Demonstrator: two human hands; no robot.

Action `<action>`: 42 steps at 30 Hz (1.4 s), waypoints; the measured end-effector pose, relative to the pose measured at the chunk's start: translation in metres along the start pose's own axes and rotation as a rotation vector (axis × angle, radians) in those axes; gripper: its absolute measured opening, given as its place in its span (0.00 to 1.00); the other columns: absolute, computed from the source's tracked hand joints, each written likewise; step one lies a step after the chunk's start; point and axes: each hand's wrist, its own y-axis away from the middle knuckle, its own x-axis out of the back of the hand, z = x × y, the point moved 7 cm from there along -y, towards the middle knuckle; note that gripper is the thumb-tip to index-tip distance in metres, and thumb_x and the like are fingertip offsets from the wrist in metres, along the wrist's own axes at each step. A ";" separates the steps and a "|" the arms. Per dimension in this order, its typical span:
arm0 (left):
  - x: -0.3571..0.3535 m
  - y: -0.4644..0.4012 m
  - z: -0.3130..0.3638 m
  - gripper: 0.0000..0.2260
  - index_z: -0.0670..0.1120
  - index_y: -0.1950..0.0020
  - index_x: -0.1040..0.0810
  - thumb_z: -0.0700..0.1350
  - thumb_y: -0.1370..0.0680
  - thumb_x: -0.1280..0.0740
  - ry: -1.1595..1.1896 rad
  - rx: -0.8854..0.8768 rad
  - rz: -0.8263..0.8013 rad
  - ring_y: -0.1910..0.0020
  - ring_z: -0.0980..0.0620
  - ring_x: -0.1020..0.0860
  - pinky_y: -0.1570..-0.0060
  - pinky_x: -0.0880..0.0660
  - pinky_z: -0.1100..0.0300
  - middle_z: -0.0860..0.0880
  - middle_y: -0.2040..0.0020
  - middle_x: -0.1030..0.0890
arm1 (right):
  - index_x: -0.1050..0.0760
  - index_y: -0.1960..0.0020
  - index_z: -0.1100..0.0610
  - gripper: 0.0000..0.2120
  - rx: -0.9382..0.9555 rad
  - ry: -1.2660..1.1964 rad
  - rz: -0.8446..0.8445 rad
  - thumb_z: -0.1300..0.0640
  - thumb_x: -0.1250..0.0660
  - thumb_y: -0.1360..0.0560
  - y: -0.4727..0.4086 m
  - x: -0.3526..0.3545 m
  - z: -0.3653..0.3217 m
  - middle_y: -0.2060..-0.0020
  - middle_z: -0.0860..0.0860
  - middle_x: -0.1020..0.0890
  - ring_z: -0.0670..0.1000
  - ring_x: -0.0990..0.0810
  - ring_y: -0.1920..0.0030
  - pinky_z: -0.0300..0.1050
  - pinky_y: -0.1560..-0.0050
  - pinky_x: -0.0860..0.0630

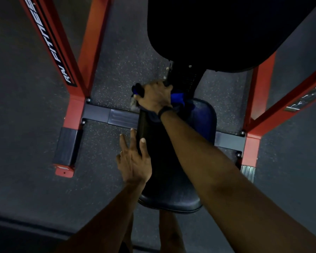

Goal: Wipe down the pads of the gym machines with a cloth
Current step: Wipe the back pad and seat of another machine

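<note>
Seat pad [173, 198] long axis running away from viewer, right hand [154, 96] gripping blue cloth [178, 99], left hand [133, 161] flat, fingers straight

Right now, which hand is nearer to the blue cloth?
Right. The right hand lies on the blue cloth at the far end of the seat pad, seemingly gripping it. The left hand rests on the pad's left edge, nearer the person, apart from the cloth.

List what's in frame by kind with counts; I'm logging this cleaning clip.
Hands: 2, left hand and right hand
Pads: 2, seat pad and back pad
Cloths: 1, blue cloth
Total: 5
</note>
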 end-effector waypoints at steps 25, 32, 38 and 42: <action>0.050 -0.006 -0.067 0.22 0.40 0.21 0.39 0.49 0.13 0.46 1.169 0.363 0.414 0.25 0.50 0.35 0.33 0.33 0.67 0.43 0.22 0.36 | 0.18 0.42 0.50 0.21 0.278 0.020 -0.022 0.42 0.32 0.32 0.224 -0.024 -0.073 0.35 0.51 0.26 0.56 0.34 0.30 0.61 0.41 0.34; 0.052 -0.018 -0.061 0.25 0.47 0.22 0.35 0.57 0.16 0.45 0.977 0.131 0.189 0.26 0.56 0.35 0.27 0.36 0.59 0.50 0.23 0.34 | 0.27 0.30 0.44 0.32 0.324 -0.019 0.030 0.40 0.27 0.33 0.283 -0.031 -0.042 0.29 0.50 0.31 0.57 0.34 0.29 0.66 0.39 0.27; 0.025 -0.008 -0.037 0.29 0.51 0.21 0.37 0.62 0.19 0.49 0.744 -0.037 0.115 0.26 0.57 0.36 0.29 0.37 0.59 0.51 0.22 0.35 | 0.26 0.30 0.57 0.25 -0.302 -0.158 0.151 0.41 0.40 0.19 0.071 0.011 0.085 0.27 0.56 0.32 0.60 0.39 0.25 0.65 0.29 0.41; 0.011 0.004 -0.014 0.29 0.53 0.19 0.42 0.63 0.18 0.54 0.621 -0.095 0.043 0.20 0.50 0.43 0.23 0.43 0.46 0.49 0.19 0.41 | 0.25 0.31 0.56 0.24 -0.218 -0.122 0.215 0.42 0.41 0.19 0.110 0.001 0.064 0.27 0.56 0.30 0.59 0.36 0.26 0.61 0.31 0.39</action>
